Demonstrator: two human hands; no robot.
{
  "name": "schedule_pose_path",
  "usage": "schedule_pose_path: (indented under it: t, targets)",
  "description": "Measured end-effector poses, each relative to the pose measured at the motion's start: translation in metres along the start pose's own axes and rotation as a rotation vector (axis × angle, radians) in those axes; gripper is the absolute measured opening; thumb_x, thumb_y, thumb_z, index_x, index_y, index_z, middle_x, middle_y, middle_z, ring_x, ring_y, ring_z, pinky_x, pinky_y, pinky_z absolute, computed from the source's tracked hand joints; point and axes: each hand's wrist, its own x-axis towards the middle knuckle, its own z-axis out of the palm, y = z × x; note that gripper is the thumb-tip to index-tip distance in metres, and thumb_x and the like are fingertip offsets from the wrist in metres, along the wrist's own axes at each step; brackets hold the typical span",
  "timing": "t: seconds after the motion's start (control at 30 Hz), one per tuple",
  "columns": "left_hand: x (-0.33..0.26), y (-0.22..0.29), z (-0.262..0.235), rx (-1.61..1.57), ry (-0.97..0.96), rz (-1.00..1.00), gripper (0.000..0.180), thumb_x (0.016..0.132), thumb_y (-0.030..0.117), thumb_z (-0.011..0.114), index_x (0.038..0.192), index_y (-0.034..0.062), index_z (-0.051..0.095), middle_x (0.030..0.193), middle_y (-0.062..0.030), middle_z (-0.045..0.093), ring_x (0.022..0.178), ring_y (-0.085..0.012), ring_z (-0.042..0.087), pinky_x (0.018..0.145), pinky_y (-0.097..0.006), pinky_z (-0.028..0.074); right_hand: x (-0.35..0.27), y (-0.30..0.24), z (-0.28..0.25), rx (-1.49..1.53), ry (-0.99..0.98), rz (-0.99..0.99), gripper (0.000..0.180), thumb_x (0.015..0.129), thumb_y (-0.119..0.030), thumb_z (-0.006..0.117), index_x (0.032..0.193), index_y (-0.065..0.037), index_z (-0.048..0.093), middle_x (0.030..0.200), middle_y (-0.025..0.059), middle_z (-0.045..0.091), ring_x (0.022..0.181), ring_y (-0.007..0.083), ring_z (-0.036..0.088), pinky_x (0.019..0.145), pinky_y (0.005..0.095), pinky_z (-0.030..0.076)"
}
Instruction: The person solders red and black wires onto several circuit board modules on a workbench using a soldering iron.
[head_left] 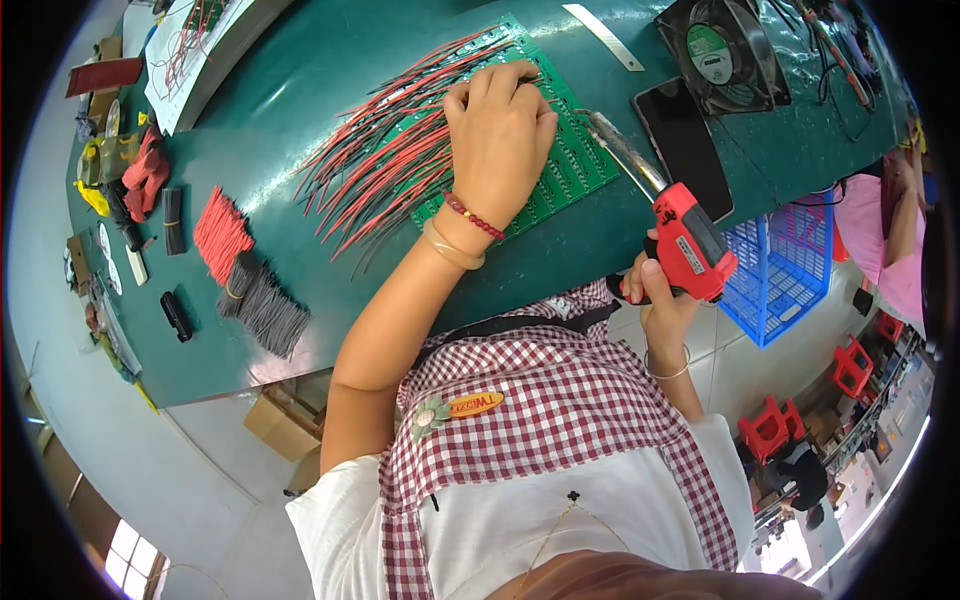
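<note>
From the head view I see my left hand (500,135) pressing flat, fingers spread, on the green circuit board (560,170) mid-counter; many red and black wires (375,165) already fan from it, bundles wait near the left edge. My right hand (655,295) grips the red soldering gun (685,240).
</note>
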Motion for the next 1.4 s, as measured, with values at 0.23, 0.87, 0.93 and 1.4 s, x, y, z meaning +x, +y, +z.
schedule_pose_path:
  t: [0.23,0.87,0.93,1.4]
  targets:
    - [0.0,0.008,0.003,0.013,-0.017,-0.047,0.01,0.072,0.009,0.068,0.072,0.0069,0.058,0.108,-0.0022,0.061,0.102,-0.0219,0.052,0.09,-0.04,0.032,0.007,-0.003,0.002,-0.004,-0.019,-0.005,0.028,0.088,-0.002,0.052,0.115,0.004,0.046,0.062,0.0044,0.047,0.048,0.0103,0.044,0.048,0.0255,0.04]
    - [0.002,0.01,0.002,0.024,-0.017,-0.041,0.011,0.073,0.009,0.068,0.072,0.007,0.057,0.105,-0.0014,0.059,0.1,-0.0207,0.052,0.088,-0.04,0.032,0.002,-0.001,0.0,0.026,0.013,-0.031,0.032,0.089,-0.004,0.053,0.119,0.003,0.044,0.062,0.0051,0.047,0.049,0.0102,0.044,0.049,0.0258,0.04]
    - [0.001,0.009,0.004,0.035,-0.013,-0.035,0.01,0.073,0.01,0.067,0.072,0.007,0.057,0.105,-0.0014,0.059,0.1,-0.0206,0.052,0.088,-0.04,0.032,0.002,0.0,-0.001,0.007,0.012,-0.031,0.033,0.089,-0.004,0.053,0.12,0.003,0.044,0.062,0.005,0.047,0.049,0.0105,0.043,0.049,0.0259,0.04]
    - [0.002,0.002,-0.027,0.033,-0.097,-0.029,0.024,0.07,0.015,0.073,0.088,0.007,0.058,0.112,-0.0067,0.054,0.106,-0.0249,0.051,0.091,-0.044,0.033,-0.002,-0.006,0.003,0.034,0.023,-0.06,0.033,0.089,-0.005,0.052,0.119,0.004,0.044,0.061,0.0058,0.047,0.048,0.0113,0.043,0.049,0.0271,0.041]
